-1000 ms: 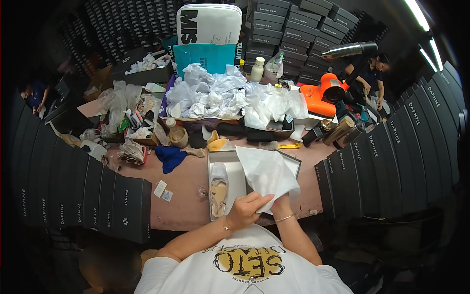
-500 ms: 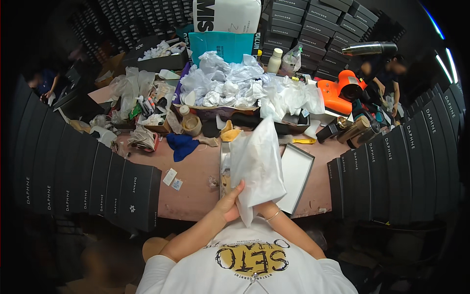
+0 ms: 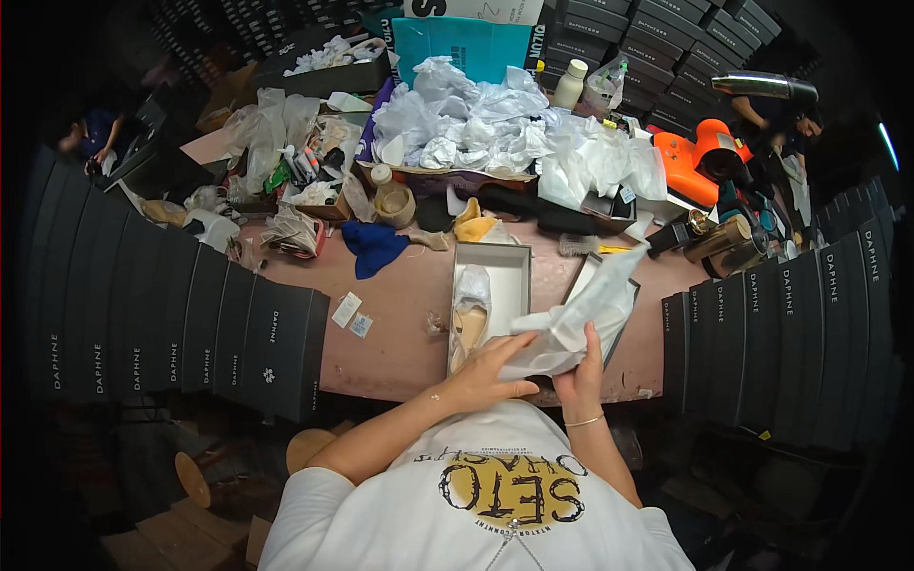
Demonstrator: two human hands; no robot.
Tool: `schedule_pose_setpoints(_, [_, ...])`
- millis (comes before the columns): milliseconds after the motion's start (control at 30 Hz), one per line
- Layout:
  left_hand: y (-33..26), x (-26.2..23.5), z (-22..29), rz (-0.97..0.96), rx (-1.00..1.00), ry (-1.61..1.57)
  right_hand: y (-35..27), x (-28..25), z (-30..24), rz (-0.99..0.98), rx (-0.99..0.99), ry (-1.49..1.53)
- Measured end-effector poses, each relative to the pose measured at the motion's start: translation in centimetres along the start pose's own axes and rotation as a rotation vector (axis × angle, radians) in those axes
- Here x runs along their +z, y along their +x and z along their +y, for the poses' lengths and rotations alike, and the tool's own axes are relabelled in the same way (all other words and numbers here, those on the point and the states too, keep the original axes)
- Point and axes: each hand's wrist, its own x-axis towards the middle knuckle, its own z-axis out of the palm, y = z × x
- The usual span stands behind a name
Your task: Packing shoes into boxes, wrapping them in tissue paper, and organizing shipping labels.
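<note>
A thin white wrapping sheet (image 3: 595,314), folded into a bundle, is between my hands and leans up to the right; what is inside, if anything, is hidden. My left hand (image 3: 487,373) presses its fingers on the bundle's near left end. From below and the right, my right hand (image 3: 581,376) grips it, thumb up along its side. Just beyond my left hand an open shoe box (image 3: 514,276) stands on the table. In its left half lies a light beige shoe (image 3: 469,324) with white paper at its far end. The box's lid (image 3: 583,276) is partly covered by the bundle.
Stacks of dark shoe boxes flank the table (image 3: 381,366) at left (image 3: 271,347) and right (image 3: 762,352). Crumpled white paper (image 3: 457,124) fills a carton at the back. A blue cloth (image 3: 376,247), paper tags (image 3: 352,314) and an orange device (image 3: 690,167) also lie around. Other people work at the far sides.
The bundle has gone from upright in front of me to a tilt toward the right. My left hand has moved across onto it, and the box with the shoe is now uncovered.
</note>
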Motion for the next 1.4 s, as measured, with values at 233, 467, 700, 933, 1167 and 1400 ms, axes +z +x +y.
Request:
schedule_pose_setpoints(233, [1.1, 4.6, -9.3, -0.252, -0.473, 0.912, -2.6, -5.7, -3.2, 0.144, -0.207, -0.172])
schedule_pose_setpoints(467, [1.0, 2.3, -10.4, 0.162, -0.423, 0.209, -2.1, -6.7, -3.3, 0.140, -0.215, -0.127])
schedule_pose_setpoints(700, [-2.8, -5.3, -4.6, 0.485, -0.165, -1.339, -0.6, -4.7, -2.6, -0.106, 0.015, -0.212])
schedule_pose_setpoints(933, [-4.9, -6.9, -3.9, 0.550, -0.064, -1.585, 4.3, -1.8, 8.6, -0.218, 0.049, -0.832])
schedule_pose_setpoints(1167, [-6.9, -7.4, -4.5, 0.549, 0.052, -1.710, 4.8, -4.4, 0.6, -0.123, -0.283, -1.123])
schedule_pose_setpoints(1400, [-5.4, -8.1, -3.6, 0.495, -0.024, -1.595, 7.3, -12.1, -2.9, -0.040, -0.473, -2.120])
